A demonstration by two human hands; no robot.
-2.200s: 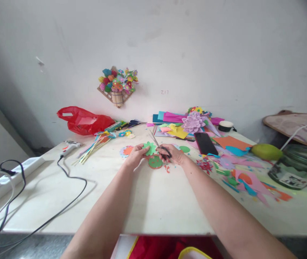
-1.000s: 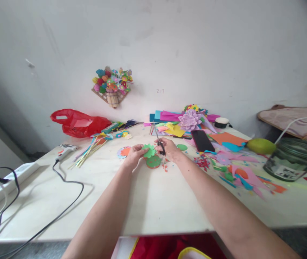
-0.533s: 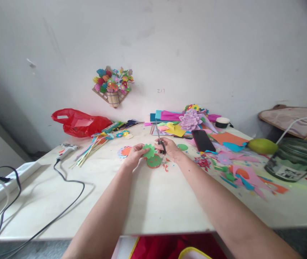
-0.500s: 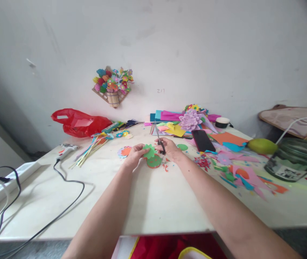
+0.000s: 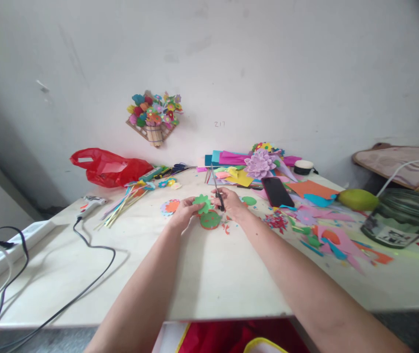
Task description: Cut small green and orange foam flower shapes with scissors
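One green flower cutout is pinched in the left hand; at its three o'clock, the right hand grips scissors.

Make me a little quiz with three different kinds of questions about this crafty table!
1. Which hand holds the scissors?
2. True or false: the phone is inside the red bag.
3. Fill in the colour: the flower cutout being held is ____.

Key:
1. The right hand.
2. False; the phone lies outside it, by the orange sheet.
3. Green.
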